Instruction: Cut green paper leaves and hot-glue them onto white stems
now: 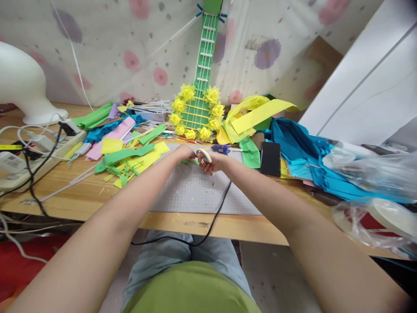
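Note:
My right hand (pixel 211 164) is closed around the white-handled scissors (pixel 205 154), above the grey cutting mat (pixel 192 193). Close beside it on the left, my left hand (pixel 185 153) has its fingers pinched together on a piece of green paper (pixel 188 161), of which little shows. The scissors' blades point toward the left hand and are mostly hidden. Tiny green and yellow scraps dot the mat. Just behind the right hand lies a blue glue gun (pixel 221 149).
A green paper guitar (pixel 197 108) trimmed with yellow flowers leans on the wall. Green and yellow paper strips (pixel 143 163) lie left, beside a power strip (pixel 42 156) with cables. At right are a phone (pixel 270 159), blue paper (pixel 293 139) and a plastic-wrapped tub (pixel 384 221). A black cable (pixel 221 206) crosses the mat.

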